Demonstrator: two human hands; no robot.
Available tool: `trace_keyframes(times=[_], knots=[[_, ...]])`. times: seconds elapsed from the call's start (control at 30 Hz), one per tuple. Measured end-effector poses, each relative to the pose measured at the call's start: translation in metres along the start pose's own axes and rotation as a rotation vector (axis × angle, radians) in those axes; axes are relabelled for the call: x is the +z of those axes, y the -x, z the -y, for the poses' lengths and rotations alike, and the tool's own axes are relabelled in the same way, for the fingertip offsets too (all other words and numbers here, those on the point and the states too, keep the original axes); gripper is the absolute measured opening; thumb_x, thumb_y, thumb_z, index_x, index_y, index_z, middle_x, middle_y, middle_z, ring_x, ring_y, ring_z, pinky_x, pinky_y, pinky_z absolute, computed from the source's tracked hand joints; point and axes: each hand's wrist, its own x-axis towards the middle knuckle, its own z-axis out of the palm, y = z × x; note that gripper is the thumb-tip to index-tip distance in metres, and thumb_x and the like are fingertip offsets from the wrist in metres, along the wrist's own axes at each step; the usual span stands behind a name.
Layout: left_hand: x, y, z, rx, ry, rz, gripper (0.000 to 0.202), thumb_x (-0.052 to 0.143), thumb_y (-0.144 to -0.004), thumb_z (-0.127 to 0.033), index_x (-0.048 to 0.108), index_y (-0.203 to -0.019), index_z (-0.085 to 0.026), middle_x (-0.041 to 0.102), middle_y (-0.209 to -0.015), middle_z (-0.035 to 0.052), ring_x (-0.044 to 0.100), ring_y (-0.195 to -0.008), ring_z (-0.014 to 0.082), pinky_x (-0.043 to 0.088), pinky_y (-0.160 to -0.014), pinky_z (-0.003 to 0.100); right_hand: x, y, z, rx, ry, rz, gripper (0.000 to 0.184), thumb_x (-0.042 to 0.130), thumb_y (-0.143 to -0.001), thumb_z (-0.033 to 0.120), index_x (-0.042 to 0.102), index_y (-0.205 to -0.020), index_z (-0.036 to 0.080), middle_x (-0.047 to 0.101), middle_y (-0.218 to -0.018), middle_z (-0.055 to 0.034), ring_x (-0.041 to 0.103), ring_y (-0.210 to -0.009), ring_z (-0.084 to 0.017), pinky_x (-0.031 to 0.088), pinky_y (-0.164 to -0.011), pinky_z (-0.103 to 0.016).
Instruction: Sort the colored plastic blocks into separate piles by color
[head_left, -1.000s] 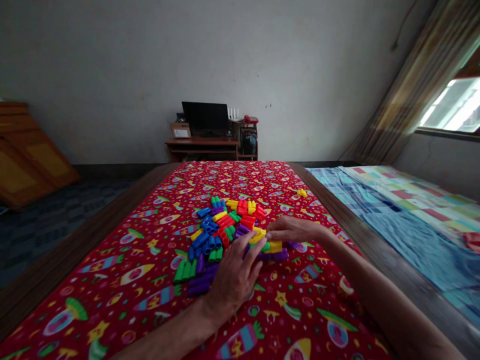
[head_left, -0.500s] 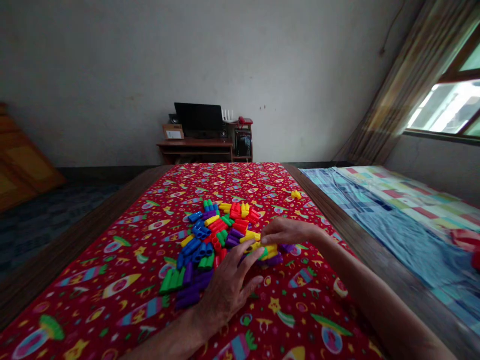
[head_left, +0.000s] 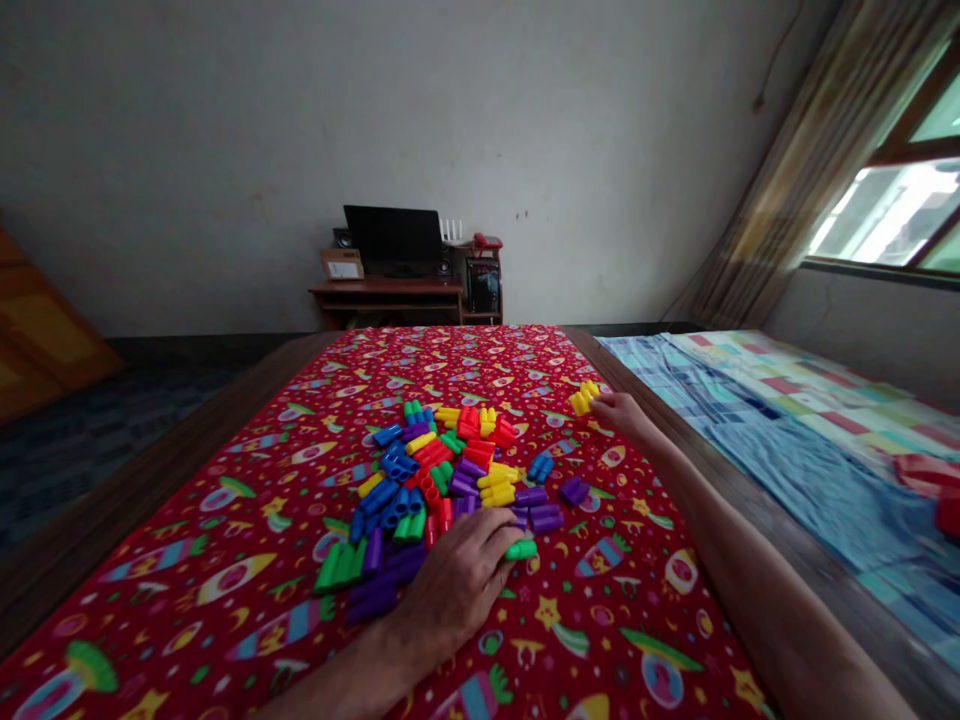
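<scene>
A heap of coloured plastic tube blocks point(head_left: 431, 475) lies on a table covered by a red rocket-print cloth point(head_left: 225, 560). My left hand point(head_left: 461, 585) rests at the heap's near edge, fingers curled over a green block point(head_left: 521, 550) and some purple ones. My right hand point(head_left: 619, 412) is stretched far out to the right of the heap, its fingers pinched on a yellow block point(head_left: 583, 397) at the cloth's right side. Loose blue point(head_left: 540, 466) and purple blocks point(head_left: 574, 490) lie between the two hands.
The table's wooden edge point(head_left: 675, 415) runs along the right, with a checked blanket on a bed point(head_left: 810, 420) beyond it. A desk with a monitor point(head_left: 394, 240) stands against the far wall. A window with a curtain point(head_left: 892, 215) is at the right.
My right hand has left the heap and reached away to the far right, onto the yellow block. My left hand has drawn back a little and curled over the green block.
</scene>
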Motion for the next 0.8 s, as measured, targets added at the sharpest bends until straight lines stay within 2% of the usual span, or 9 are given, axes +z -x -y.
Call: trace_keyframes(times=[0.03, 0.1, 0.2, 0.3, 0.47, 0.6, 0.67, 0.7, 0.8], knots=[[0.0, 0.0, -0.001, 0.009, -0.02, 0.02, 0.022, 0.053, -0.092, -0.014, 0.057, -0.111, -0.023, 0.066, -0.107, 0.0042, 0.064, -0.102, 0.0206, 0.053, -0.089, 0.035, -0.002, -0.002, -0.01, 0.064, 0.002, -0.083, 0.036, 0.059, -0.071, 0.049, 0.053, -0.055, 0.017, 0.041, -0.046, 0.0049, 0.036, -0.043, -0.008, 0.027, -0.044, -0.022], [0.0, 0.0, -0.003, 0.008, -0.045, 0.025, 0.029, 0.052, -0.092, -0.013, 0.053, -0.119, -0.023, 0.067, -0.107, 0.0047, 0.064, -0.1, 0.0209, 0.054, -0.088, 0.036, -0.003, -0.005, -0.026, 0.125, 0.0, -0.161, 0.03, 0.055, -0.071, 0.045, 0.056, -0.059, 0.017, 0.046, -0.047, 0.0034, 0.04, -0.041, -0.009, 0.03, -0.043, -0.023], [0.001, 0.001, -0.003, -0.005, -0.074, 0.005, 0.038, 0.049, -0.093, -0.013, 0.045, -0.13, -0.02, 0.067, -0.11, 0.0067, 0.065, -0.099, 0.0218, 0.055, -0.086, 0.037, -0.002, -0.008, -0.037, 0.111, 0.062, -0.32, 0.023, 0.053, -0.07, 0.037, 0.063, -0.069, 0.016, 0.059, -0.055, -0.0008, 0.052, -0.049, -0.014, 0.037, -0.049, -0.025], [0.0, 0.002, -0.003, 0.013, -0.072, 0.027, 0.035, 0.048, -0.094, -0.012, 0.046, -0.127, -0.022, 0.067, -0.106, 0.0048, 0.065, -0.097, 0.0208, 0.054, -0.085, 0.036, 0.0, -0.01, -0.039, 0.091, 0.194, -0.51, 0.021, 0.054, -0.068, 0.032, 0.067, -0.07, 0.015, 0.067, -0.063, -0.0055, 0.06, -0.062, -0.019, 0.043, -0.061, -0.028], [0.0, 0.002, -0.003, -0.001, -0.043, 0.032, 0.033, 0.048, -0.093, -0.01, 0.048, -0.124, -0.022, 0.062, -0.11, 0.0055, 0.06, -0.104, 0.0195, 0.052, -0.092, 0.034, -0.002, -0.009, -0.036, 0.106, 0.337, -0.581, 0.022, 0.052, -0.07, 0.026, 0.07, -0.074, 0.014, 0.072, -0.076, -0.0119, 0.063, -0.072, -0.023, 0.045, -0.07, -0.032], [-0.001, 0.001, -0.004, -0.041, -0.027, 0.019, 0.027, 0.047, -0.092, -0.011, 0.051, -0.116, -0.021, 0.059, -0.108, 0.006, 0.059, -0.102, 0.0203, 0.051, -0.092, 0.035, 0.001, -0.003, -0.012, 0.017, 0.384, -0.637, 0.03, 0.046, -0.076, 0.023, 0.071, -0.088, 0.013, 0.072, -0.084, -0.0129, 0.063, -0.078, -0.024, 0.045, -0.073, -0.034], [-0.003, 0.0, -0.005, -0.048, -0.015, 0.035, 0.019, 0.049, -0.092, -0.013, 0.053, -0.109, -0.02, 0.059, -0.105, 0.0058, 0.059, -0.1, 0.0212, 0.052, -0.089, 0.036, 0.013, 0.004, 0.012, -0.135, 0.358, -0.525, 0.029, 0.047, -0.079, 0.024, 0.072, -0.089, 0.015, 0.072, -0.083, -0.0105, 0.063, -0.076, -0.022, 0.046, -0.072, -0.032], [-0.003, 0.0, -0.005, -0.047, -0.013, 0.045, 0.016, 0.049, -0.092, -0.015, 0.053, -0.106, -0.02, 0.059, -0.105, 0.0059, 0.059, -0.099, 0.0215, 0.052, -0.088, 0.036, 0.023, 0.01, 0.025, -0.237, 0.337, -0.399, 0.028, 0.047, -0.081, 0.024, 0.072, -0.089, 0.015, 0.072, -0.082, -0.0087, 0.063, -0.074, -0.02, 0.046, -0.071, -0.03], [-0.004, 0.0, -0.004, -0.041, -0.033, 0.053, 0.014, 0.049, -0.093, -0.016, 0.054, -0.106, -0.02, 0.06, -0.108, 0.0069, 0.058, -0.102, 0.0226, 0.052, -0.09, 0.037, 0.059, 0.034, 0.059, -0.542, 0.333, 0.188, 0.024, 0.052, -0.084, 0.023, 0.072, -0.095, 0.017, 0.072, -0.08, -0.0039, 0.063, -0.071, -0.016, 0.045, -0.066, -0.024]])
